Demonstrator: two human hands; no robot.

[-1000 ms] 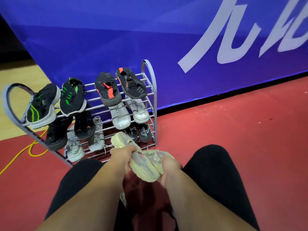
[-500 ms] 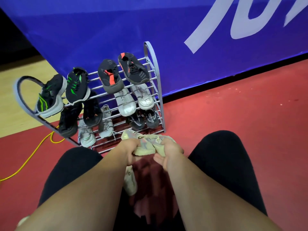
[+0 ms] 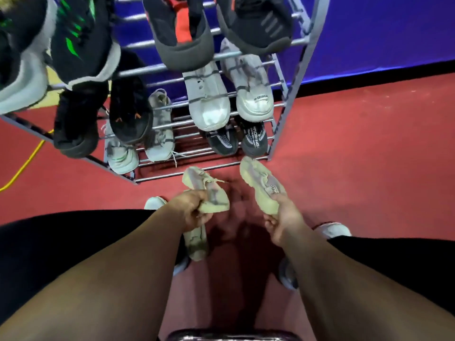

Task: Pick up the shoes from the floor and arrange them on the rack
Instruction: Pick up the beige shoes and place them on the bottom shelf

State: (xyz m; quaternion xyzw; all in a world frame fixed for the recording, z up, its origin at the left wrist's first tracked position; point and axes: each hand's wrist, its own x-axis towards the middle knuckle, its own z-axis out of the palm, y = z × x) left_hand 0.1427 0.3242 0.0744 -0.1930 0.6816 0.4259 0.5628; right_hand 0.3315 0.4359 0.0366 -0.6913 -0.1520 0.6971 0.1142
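Red floor [image 3: 357,148]: I am seeing it spreading across most of the view.
Blue banner [image 3: 394,33]: it is standing along the red floor's far edge.
Black strip [image 3: 369,75]: it is running between the banner and the red floor.
Yellow cable [image 3: 27,163]: it is lying curved on the red floor, far left.

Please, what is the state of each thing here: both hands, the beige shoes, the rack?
Left hand: grips left beige shoe by its heel, off the rack.
Right hand: grips right beige shoe by its heel, toe near the bottom shelf.
Third beige shoe: under the left hand; held or lying, cannot tell.
Shoe rack: standing, loaded with shoes.
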